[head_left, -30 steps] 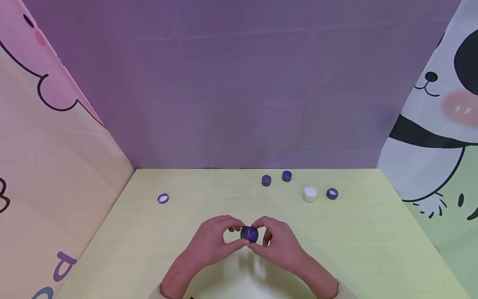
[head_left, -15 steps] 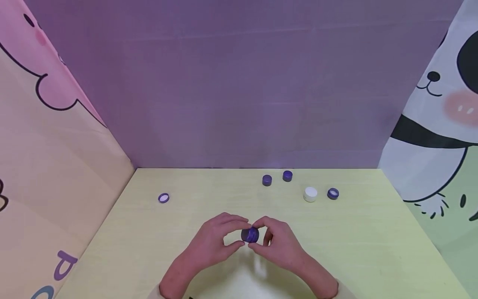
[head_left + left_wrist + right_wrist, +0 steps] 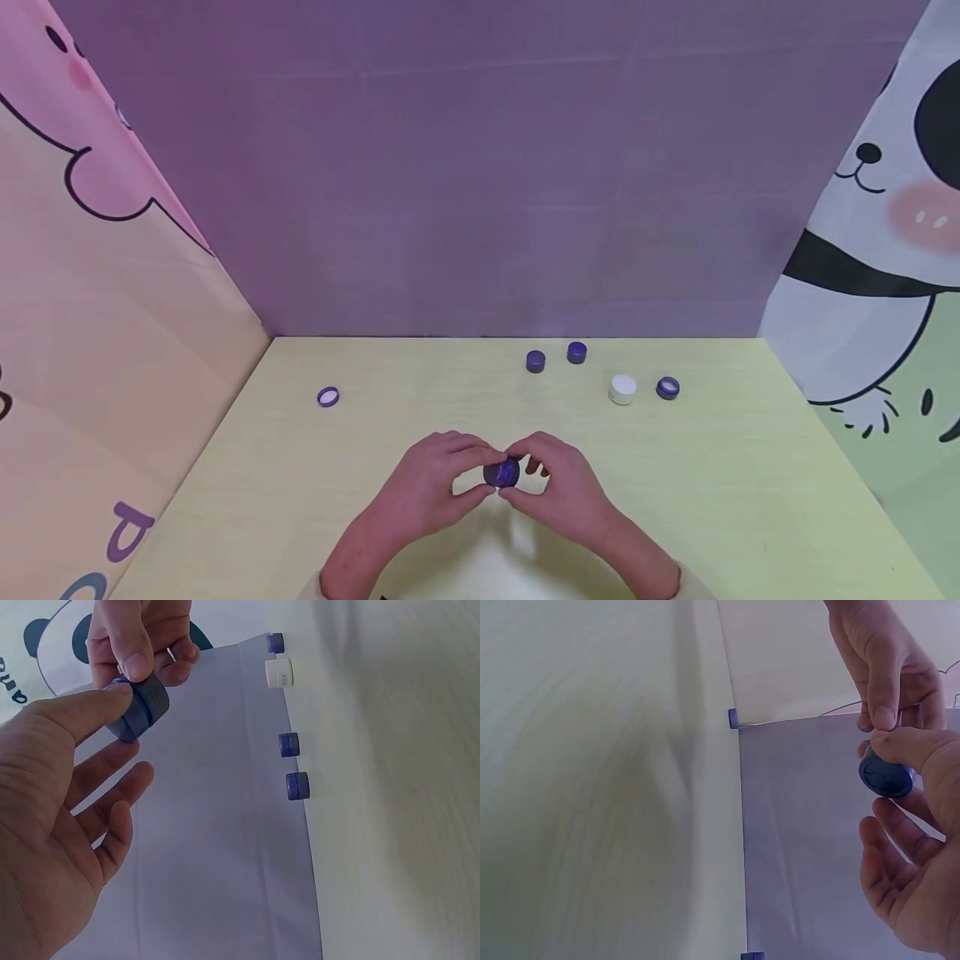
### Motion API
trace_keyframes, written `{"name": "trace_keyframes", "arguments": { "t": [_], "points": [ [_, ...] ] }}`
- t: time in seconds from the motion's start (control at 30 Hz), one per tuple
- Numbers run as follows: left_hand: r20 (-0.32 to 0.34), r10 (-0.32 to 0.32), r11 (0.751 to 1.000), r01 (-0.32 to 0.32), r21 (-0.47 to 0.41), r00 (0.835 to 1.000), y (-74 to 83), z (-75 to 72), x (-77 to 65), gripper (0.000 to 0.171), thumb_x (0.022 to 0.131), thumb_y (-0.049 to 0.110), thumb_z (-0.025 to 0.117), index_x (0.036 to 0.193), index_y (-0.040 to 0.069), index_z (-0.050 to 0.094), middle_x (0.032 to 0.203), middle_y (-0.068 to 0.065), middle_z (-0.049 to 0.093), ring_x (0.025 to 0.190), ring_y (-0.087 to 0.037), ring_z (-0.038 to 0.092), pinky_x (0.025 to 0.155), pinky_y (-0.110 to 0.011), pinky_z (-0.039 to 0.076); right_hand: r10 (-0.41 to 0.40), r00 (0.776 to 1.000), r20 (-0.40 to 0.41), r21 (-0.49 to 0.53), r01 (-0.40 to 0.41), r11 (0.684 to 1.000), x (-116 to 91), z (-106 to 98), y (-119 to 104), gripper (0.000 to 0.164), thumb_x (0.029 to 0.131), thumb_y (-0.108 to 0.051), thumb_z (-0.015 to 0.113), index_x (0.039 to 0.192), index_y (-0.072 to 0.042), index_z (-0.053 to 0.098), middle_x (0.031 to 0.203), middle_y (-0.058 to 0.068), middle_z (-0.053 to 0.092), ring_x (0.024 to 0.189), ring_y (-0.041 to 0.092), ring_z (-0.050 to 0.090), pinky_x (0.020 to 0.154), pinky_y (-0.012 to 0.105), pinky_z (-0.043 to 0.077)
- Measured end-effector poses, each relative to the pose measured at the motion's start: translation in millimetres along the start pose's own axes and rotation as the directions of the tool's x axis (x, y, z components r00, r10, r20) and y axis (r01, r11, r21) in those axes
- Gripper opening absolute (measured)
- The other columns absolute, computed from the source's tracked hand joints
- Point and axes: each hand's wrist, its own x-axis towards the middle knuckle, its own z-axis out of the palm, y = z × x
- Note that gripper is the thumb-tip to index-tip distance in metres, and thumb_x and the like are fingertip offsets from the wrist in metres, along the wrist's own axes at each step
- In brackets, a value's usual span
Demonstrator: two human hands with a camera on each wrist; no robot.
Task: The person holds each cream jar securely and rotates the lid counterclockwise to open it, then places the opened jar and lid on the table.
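Note:
Between both hands, above the table, is a small purple round piece [image 3: 501, 473], like a small lidded jar, with a groove around its side. My left hand [image 3: 435, 475] pinches it from the left between thumb and forefinger. From the right, my right hand [image 3: 558, 483] grips it the same way, fingertips at its rim. In the left wrist view the seam around the piece [image 3: 139, 714] shows between two sections. A flat dark blue end of the piece [image 3: 885, 777] faces the right wrist camera.
Towards the back of the pale table [image 3: 750, 475] stand two small purple caps [image 3: 536, 362], a white round jar [image 3: 622, 389] and a purple ring-topped piece [image 3: 667, 387]. A thin purple ring [image 3: 327, 397] lies at the left. A purple cloth wall [image 3: 480, 183] borders the table's far edge.
My left thumb and forefinger moved off the purple piece to a new grip and have closed in on it again. The right hand stays in place; one of its lower fingers shifts.

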Motion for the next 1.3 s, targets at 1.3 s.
{"name": "trace_keyframes", "arguments": {
  "t": [1.3],
  "points": [
    [0.055, -0.043, 0.995, 0.037, 0.096, 0.998, 1.6, 6.1, -6.7, 0.04, 0.077, 0.02, 0.084, 0.114, 0.02, 0.07, 0.103, 0.012, 0.068, 0.093, -0.006, 0.062, 0.082, -0.03, 0.05, 0.002, 0.999, -0.047, -0.089, -0.006, 0.996, -4.3, 5.6, -2.7, 0.037, 0.069, -0.022, 0.089, 0.098, -0.025, 0.066, 0.094, -0.02, 0.058, 0.076, 0.013, 0.056, 0.062, 0.024, 0.049]
  ]
}}
